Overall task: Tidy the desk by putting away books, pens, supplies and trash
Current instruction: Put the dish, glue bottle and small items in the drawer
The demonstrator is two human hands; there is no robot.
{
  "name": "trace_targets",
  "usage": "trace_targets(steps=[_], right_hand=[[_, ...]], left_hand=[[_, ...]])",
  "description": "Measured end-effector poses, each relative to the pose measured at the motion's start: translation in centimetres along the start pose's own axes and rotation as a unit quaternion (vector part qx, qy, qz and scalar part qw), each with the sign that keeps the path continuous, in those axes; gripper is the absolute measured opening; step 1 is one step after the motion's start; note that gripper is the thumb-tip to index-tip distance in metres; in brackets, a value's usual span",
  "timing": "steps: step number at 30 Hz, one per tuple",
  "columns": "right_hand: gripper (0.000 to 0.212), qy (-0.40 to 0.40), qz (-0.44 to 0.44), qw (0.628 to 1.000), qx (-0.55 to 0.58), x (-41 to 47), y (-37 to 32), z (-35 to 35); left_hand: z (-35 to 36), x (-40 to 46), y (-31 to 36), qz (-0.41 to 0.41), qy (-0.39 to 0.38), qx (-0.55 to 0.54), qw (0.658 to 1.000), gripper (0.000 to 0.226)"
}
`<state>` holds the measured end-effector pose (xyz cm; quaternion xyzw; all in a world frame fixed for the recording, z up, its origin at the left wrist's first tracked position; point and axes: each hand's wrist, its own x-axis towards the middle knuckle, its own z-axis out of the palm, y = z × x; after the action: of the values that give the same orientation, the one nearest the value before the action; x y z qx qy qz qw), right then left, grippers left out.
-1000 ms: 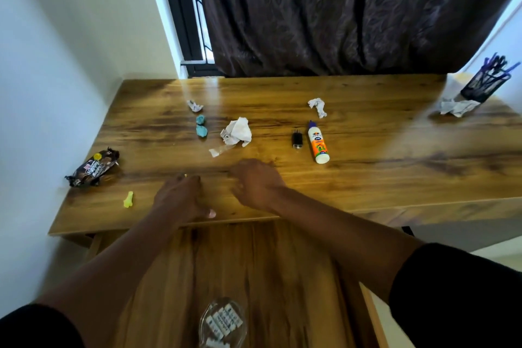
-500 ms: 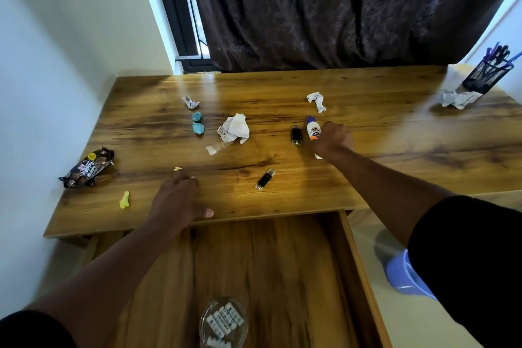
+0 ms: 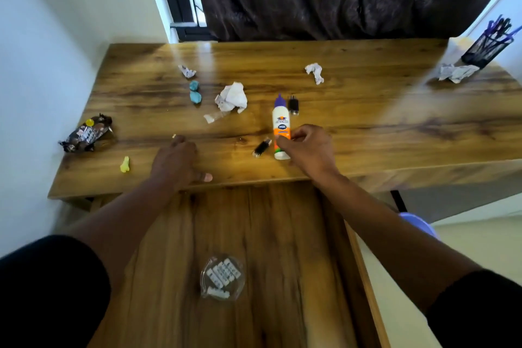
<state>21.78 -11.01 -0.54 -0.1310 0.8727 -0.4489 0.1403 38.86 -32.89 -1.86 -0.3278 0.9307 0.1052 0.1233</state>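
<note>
Mesh holder (image 3: 486, 47) holds pens (image 3: 498, 28); open drawer (image 3: 282, 234) holds a glass dish (image 3: 222, 277).

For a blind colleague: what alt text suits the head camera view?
A person's right hand grips a glue bottle on a wooden desk littered with crumpled paper, while the left hand rests flat near the front edge above an open drawer.
</note>
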Motion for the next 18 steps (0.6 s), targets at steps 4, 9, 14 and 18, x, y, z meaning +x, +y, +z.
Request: trace_targets(steps=[4,9,14,18], right_hand=[[0.030,-0.068,-0.025,0.997,-0.029,-8.2,2.4,2.1],[0.022,-0.247,0.024,0.955,-0.161,-14.2,7.2,3.3],[0.046,-0.278,0.064,0.933,-0.220,-16.5,11.9,5.1],[0.045,-0.271,0.073,0.935,-0.215,-16.9,13.5,5.9]], left_hand=[[0.1,-0.3,0.1,-0.013,-0.002,-0.005,1.000,0.088],[0.5,-0.7,0.4,-0.032,0.006,0.021,0.999,0.091],[0.6,-0.4,0.9,-0.043,0.003,0.036,0.998,0.088],[0.7,-0.3,0.9,-0.044,-0.002,0.040,0.998,0.089]])
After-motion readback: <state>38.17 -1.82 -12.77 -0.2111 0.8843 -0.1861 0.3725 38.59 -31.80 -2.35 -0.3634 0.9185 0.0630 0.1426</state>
